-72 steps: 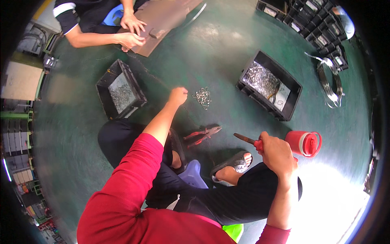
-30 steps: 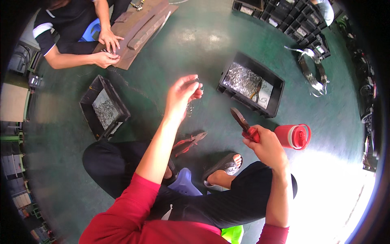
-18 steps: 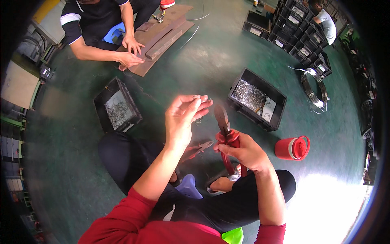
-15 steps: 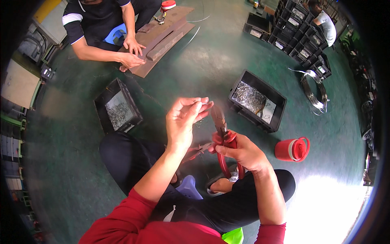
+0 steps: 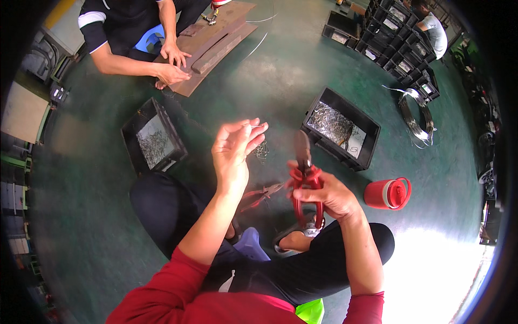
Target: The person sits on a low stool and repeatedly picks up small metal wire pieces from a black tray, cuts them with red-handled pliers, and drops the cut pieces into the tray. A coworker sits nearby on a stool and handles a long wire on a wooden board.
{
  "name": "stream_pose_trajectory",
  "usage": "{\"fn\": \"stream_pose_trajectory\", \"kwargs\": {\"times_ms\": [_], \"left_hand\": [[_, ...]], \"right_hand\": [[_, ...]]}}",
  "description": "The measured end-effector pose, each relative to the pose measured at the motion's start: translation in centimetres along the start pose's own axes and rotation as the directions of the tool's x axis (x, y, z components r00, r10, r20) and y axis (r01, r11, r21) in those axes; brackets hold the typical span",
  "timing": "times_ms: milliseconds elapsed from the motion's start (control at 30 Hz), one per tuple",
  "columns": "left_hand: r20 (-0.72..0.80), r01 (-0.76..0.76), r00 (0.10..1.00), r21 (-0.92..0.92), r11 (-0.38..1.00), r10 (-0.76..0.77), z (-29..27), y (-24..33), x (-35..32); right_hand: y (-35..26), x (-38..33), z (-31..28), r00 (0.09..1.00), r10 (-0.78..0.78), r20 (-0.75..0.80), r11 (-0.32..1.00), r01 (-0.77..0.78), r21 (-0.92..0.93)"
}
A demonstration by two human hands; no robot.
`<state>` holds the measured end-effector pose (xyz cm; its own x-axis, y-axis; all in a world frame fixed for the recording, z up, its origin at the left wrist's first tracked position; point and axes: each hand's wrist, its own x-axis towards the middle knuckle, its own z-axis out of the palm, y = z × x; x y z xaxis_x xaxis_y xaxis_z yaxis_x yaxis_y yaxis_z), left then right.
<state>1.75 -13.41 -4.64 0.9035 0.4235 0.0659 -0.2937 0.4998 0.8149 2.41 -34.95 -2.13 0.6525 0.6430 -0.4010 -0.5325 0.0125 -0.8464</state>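
A short, thin piece of wire (image 5: 256,126) is pinched between the thumb and fingers of my left hand (image 5: 232,154), raised in front of me. My right hand (image 5: 332,197) grips the red handles of a pair of pliers (image 5: 304,154), jaws pointing away from me and apart from the wire. Beyond my left fingers, a small heap of bent wire pieces (image 5: 261,153) lies low down, partly covered by the hand. A second pair of red-handled pliers (image 5: 263,195) rests between my forearms.
Black bins with wire pieces stand at left (image 5: 171,128) and right (image 5: 357,114). A red jug (image 5: 386,194) is right of my hand; a wire coil (image 5: 418,117) and stacked crates (image 5: 391,40) lie farther right. Across from me, a co-worker's hands (image 5: 174,65) work at a brown board (image 5: 226,27).
My left hand has moved slightly left and up with the wire. The pliers in my right hand have shifted right, away from it, and their handles have turned. The co-worker's hands have shifted slightly.
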Motion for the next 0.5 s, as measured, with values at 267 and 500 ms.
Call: {"fn": "stream_pose_trajectory", "kwargs": {"times_ms": [267,500], "left_hand": [[-0.027,0.127,0.991,-0.129,0.983,-0.132,0.0,-0.1,0.1],[-0.024,0.148,0.988,-0.173,0.974,-0.154,0.5,0.4,0.0]], "right_hand": [[-1.0,0.1,1.7,0.967,-0.17,-0.19,0.78,0.014,-0.626],[-2.0,0.0,2.7,0.99,-0.074,-0.121,0.929,0.025,-0.368]]}}
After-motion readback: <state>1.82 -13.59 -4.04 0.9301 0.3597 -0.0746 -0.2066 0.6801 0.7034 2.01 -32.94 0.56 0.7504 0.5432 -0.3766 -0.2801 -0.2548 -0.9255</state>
